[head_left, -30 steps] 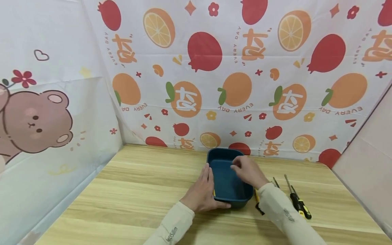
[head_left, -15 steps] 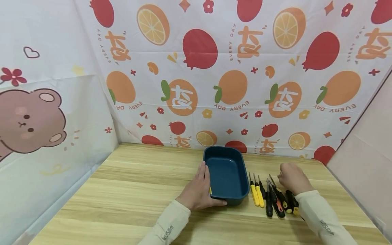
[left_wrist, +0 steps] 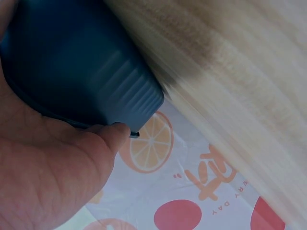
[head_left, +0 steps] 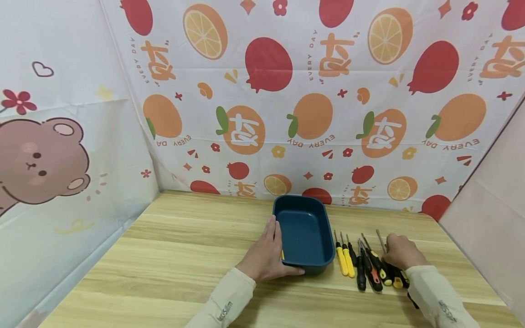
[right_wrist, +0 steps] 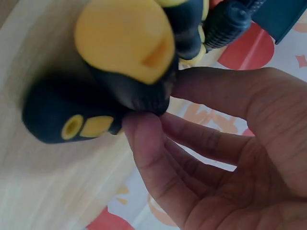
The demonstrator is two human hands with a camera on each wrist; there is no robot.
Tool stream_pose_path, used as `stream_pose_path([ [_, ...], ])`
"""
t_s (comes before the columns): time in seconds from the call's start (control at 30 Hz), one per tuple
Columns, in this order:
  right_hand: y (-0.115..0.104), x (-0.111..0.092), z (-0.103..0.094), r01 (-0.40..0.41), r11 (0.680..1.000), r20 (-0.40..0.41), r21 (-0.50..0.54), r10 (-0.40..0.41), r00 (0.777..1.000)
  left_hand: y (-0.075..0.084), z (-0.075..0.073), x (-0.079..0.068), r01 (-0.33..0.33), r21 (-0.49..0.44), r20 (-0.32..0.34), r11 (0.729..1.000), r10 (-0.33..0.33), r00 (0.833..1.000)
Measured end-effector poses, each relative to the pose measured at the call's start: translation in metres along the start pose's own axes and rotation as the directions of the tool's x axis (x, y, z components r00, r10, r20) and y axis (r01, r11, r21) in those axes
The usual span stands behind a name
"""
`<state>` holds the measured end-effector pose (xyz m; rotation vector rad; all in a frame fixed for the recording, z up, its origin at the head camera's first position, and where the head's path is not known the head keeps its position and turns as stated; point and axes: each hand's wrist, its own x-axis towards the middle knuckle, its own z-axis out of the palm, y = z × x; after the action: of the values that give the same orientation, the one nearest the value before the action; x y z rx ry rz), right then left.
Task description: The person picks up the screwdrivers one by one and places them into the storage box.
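My left hand [head_left: 265, 259] presses a deep dark-blue plastic box [head_left: 302, 237] at its near-left corner. Its straight fingers lie along the left wall, the thumb along the front; the left wrist view shows the thumb [left_wrist: 98, 143] at the box's rim. On the right, my right hand [head_left: 404, 252] pinches a screwdriver with a black-and-yellow handle [right_wrist: 124, 43] between thumb and fingers. The hand hides part of that screwdriver in the head view. A second black handle with yellow marks [right_wrist: 67, 112] lies close beside it.
Between box and right hand lie two yellow screwdrivers [head_left: 342, 262], a small black-handled one [head_left: 352, 256], a black-and-orange handle [head_left: 374, 279] and another black-and-yellow screwdriver [head_left: 382, 269]. Fruit-printed cloth [head_left: 268, 64] rises behind the wood-grain table [head_left: 184, 241].
My right hand has gone from over the box to the tools at right, then slightly nearer me, where it now pinches a screwdriver. My left hand has stayed at the box.
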<state>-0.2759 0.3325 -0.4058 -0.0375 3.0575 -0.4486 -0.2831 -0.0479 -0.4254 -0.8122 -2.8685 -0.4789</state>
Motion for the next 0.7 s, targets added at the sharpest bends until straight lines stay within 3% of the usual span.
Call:
stream_pose_path([
  [0.5, -0.0004, 0.0, 0.0027, -0.006, 0.998, -0.056, -0.056, 0.002, 0.998, 0.0016, -0.0012, -0.0007, -0.003, 0.001, 0.008, 1.0, 0.003, 1.0],
  [0.7, -0.0042, 0.001, -0.0032, 0.019, 0.999, -0.091, -0.03, -0.022, 0.996, 0.0012, -0.0016, -0.0019, -0.002, -0.005, 0.002, 1.0, 0.002, 1.0],
])
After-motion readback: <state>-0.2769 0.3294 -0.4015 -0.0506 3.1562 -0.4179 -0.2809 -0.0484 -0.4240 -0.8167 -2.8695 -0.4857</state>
